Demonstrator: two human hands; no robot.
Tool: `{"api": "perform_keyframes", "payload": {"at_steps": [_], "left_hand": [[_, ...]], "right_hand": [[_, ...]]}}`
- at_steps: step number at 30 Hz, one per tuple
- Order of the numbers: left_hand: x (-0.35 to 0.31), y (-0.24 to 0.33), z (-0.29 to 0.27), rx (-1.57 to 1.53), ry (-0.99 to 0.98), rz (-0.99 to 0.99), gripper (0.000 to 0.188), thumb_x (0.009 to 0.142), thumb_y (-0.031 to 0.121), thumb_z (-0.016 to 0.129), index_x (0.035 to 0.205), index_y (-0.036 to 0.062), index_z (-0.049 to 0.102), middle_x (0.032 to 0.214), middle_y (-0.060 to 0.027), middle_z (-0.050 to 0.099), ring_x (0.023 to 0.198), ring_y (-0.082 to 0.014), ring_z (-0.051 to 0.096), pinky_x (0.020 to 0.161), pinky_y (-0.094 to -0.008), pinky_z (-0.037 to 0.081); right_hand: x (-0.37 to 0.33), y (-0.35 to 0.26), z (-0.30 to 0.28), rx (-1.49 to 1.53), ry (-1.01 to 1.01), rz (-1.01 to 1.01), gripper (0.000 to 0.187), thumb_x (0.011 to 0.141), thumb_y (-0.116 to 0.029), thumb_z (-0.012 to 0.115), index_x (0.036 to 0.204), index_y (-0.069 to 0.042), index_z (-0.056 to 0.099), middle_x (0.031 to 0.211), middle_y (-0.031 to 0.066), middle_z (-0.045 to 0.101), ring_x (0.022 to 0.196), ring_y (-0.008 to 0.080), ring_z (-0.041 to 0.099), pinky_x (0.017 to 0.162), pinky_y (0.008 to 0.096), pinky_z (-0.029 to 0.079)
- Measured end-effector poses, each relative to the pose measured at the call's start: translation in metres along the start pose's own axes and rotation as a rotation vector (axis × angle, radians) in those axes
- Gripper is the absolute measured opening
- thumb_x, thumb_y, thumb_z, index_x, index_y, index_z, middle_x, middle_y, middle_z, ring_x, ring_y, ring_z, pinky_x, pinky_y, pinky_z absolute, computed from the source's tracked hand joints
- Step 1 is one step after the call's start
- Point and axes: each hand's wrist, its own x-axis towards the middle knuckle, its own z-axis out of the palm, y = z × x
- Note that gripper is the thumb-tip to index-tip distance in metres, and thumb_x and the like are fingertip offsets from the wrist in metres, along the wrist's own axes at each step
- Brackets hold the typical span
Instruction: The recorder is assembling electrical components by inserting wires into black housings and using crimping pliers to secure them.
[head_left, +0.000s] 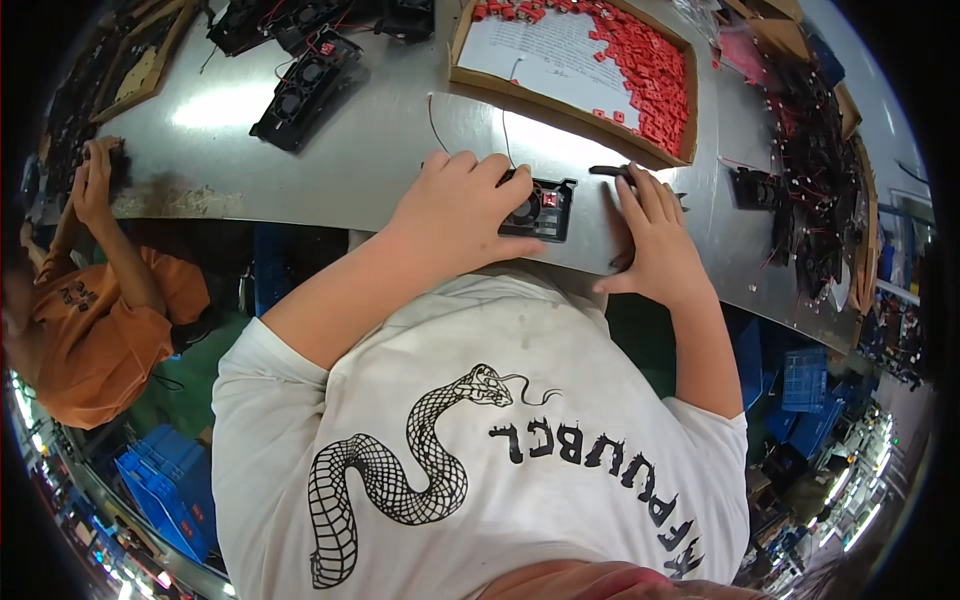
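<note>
My left hand point(455, 210) is closed over the left part of a black plastic fan housing point(562, 222), close to the table's near edge. Its thumb lies along the housing's near side and its fingers reach over the top. A round fan point(525, 210) and a small red piece point(550, 200) show in the uncovered part. Thin wires point(507, 135) rise beyond my fingers. To the right, my right hand point(660, 240) has its fingers stretched out and its thumb apart. Its fingertips are at a slim black tool point(606, 170), partly hidden under them, whose kind I cannot make out.
A shallow cardboard box point(570, 112) of small red pieces point(655, 85) lies beyond my hands. More black fan units point(305, 85) sit at the far left, and a heap of black parts point(815, 190) at right. A person in orange point(110, 330) works at left.
</note>
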Motion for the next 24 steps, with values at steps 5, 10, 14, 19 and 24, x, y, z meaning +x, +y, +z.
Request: {"api": "perform_keyframes", "payload": {"at_steps": [5,10,14,19,24], "left_hand": [[0.001,0.003,0.0,0.017,0.041,0.064,0.066,0.075,0.058,0.079,0.119,0.0109,0.066,0.105,-0.006,0.065,0.089,-0.0267,0.061,0.081,-0.0405,0.044],[0.008,0.016,0.009,-0.044,0.039,0.113,0.067,0.074,0.056,0.08,0.12,0.0099,0.065,0.105,-0.0072,0.065,0.09,-0.0279,0.061,0.084,-0.0418,0.046],[0.023,0.029,0.008,-0.1,-0.077,0.081,0.067,0.074,0.053,0.082,0.121,0.009,0.064,0.105,-0.0075,0.065,0.093,-0.029,0.062,0.082,-0.0425,0.049],[0.023,0.035,0.007,-0.08,-0.12,0.033,0.064,0.074,0.05,0.083,0.12,0.0104,0.065,0.104,-0.0066,0.065,0.093,-0.0281,0.063,0.081,-0.0425,0.048],[0.023,0.04,0.007,-0.062,-0.112,0.027,0.062,0.074,0.05,0.083,0.12,0.0111,0.065,0.104,-0.0058,0.064,0.092,-0.0273,0.063,0.08,-0.0415,0.048]], "right_hand": [[-0.035,-0.001,0.039,0.296,0.212,-0.142,0.081,0.058,-0.026,0.089,0.129,-0.003,0.061,0.113,0.0196,0.06,0.106,0.0379,0.057,0.095,0.0455,0.047],[-0.028,-0.003,0.009,1.488,0.802,-0.218,0.045,0.083,-0.042,0.065,0.1,-0.001,0.068,0.09,0.0136,0.064,0.074,0.0285,0.059,0.061,0.0429,0.044],[0.019,-0.021,-0.022,1.755,0.449,-0.525,0.057,0.09,-0.056,0.059,0.098,0.0,0.066,0.081,0.0139,0.062,0.065,0.0247,0.055,0.06,0.0402,0.042],[0.033,-0.014,-0.044,1.815,0.297,-0.468,0.06,0.091,-0.056,0.057,0.096,0.003,0.065,0.082,0.0171,0.063,0.07,0.0269,0.056,0.066,0.0413,0.046],[0.035,-0.012,-0.023,1.649,0.271,-0.421,0.056,0.089,-0.054,0.057,0.091,0.001,0.063,0.079,0.0142,0.062,0.068,0.0259,0.056,0.064,0.0392,0.045]]}}
